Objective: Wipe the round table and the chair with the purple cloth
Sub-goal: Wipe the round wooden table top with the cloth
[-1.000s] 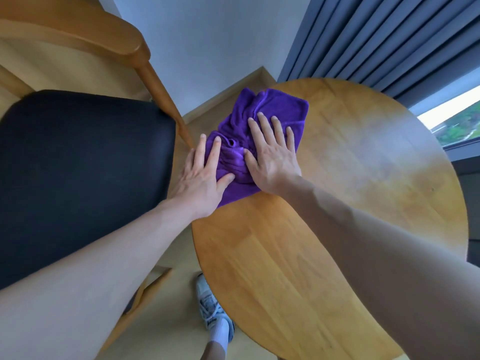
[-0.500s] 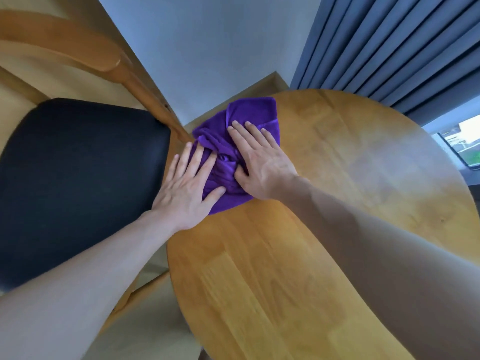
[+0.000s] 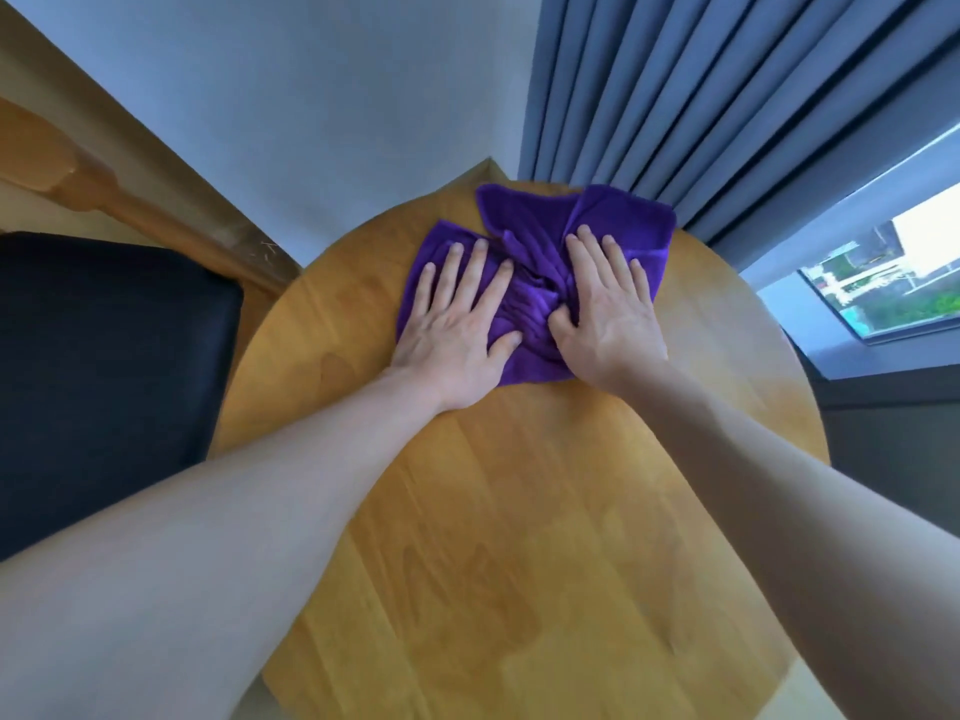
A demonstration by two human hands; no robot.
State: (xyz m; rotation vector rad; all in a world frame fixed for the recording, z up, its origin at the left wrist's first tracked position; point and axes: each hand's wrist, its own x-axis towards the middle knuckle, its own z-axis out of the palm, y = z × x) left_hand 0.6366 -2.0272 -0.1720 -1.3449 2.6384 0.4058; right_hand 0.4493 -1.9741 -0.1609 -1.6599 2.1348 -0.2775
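Now purple cloth (image 3: 540, 283) shifted from chair-side edge to round table (image 3: 519, 511) far edge; left hand (image 3: 457, 330), right hand (image 3: 608, 314) flat, pressing

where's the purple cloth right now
In the head view, the purple cloth lies bunched at the round table's far edge, near the curtain, under both flat hands.

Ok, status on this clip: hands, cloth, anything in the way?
Left hand and right hand flat on purple cloth. Cloth bunched at round table far edge. Chair untouched. Nothing in the way.
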